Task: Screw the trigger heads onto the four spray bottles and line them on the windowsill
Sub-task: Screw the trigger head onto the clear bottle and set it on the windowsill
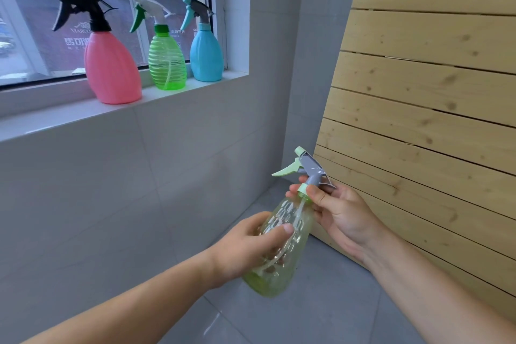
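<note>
A clear yellow-green spray bottle (282,243) is held tilted in front of me, below the sill. My left hand (245,246) wraps its body. My right hand (337,212) pinches the pale green collar of the grey and mint trigger head (307,169), which sits on the bottle's neck. On the white windowsill (42,117) stand three bottles with heads on: a pink bottle (111,67) with a black head, a clear green bottle (167,61) with a white and green head, and a blue bottle (206,54) with a grey and teal head.
A slatted pale wood panel (432,78) stands close on the right, leaning against the grey tiled wall. Grey floor tiles (321,310) lie below. The window glass behind the bottles carries posters with printed text.
</note>
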`<state>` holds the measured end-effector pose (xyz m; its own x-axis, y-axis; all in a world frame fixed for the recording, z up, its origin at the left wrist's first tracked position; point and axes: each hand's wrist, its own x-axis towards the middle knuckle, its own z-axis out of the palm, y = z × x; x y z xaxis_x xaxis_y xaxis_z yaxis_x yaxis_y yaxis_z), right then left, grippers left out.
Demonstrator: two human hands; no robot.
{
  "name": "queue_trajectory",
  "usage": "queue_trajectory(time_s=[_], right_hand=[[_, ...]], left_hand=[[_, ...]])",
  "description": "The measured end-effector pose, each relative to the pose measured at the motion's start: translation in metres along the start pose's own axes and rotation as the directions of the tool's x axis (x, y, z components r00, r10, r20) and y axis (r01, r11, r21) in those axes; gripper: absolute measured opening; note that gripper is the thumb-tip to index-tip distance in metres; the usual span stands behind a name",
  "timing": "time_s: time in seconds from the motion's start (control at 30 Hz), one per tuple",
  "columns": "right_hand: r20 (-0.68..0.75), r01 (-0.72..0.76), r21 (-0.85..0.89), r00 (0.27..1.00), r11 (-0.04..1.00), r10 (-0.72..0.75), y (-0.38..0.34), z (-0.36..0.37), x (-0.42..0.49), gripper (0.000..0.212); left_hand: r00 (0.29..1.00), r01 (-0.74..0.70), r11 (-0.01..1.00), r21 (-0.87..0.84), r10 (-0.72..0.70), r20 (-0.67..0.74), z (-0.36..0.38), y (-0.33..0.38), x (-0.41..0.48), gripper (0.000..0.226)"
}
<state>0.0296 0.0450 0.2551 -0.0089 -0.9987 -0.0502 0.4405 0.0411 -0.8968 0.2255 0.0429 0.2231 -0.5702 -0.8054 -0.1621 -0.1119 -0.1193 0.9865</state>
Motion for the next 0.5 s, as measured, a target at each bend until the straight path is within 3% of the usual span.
queue_trajectory(time_s=[0.2,0.37,0.5], right_hand=[[-0.067,0.054,-0.065,0.996,0.996,-0.058,0.007,0.0,-0.001,0.022],[-0.058,0.022,0.015,0.998,1.0,-0.021,0.008,0.001,0.001,0.034],[-0.037,0.037,-0.044,0.999,0.998,-0.038,0.005,0.011,0.001,0.022]], left_hand=[[0.989,-0.043,0.97,0.238,0.075,-0.126,-0.004,-0.005,0.003,0.044],[0.972,0.002,0.878,0.479,0.111,-0.208,-0.002,0.001,-0.002,0.039],[0.981,-0.025,0.939,0.343,0.088,-0.172,-0.012,0.012,-0.005,0.054]])
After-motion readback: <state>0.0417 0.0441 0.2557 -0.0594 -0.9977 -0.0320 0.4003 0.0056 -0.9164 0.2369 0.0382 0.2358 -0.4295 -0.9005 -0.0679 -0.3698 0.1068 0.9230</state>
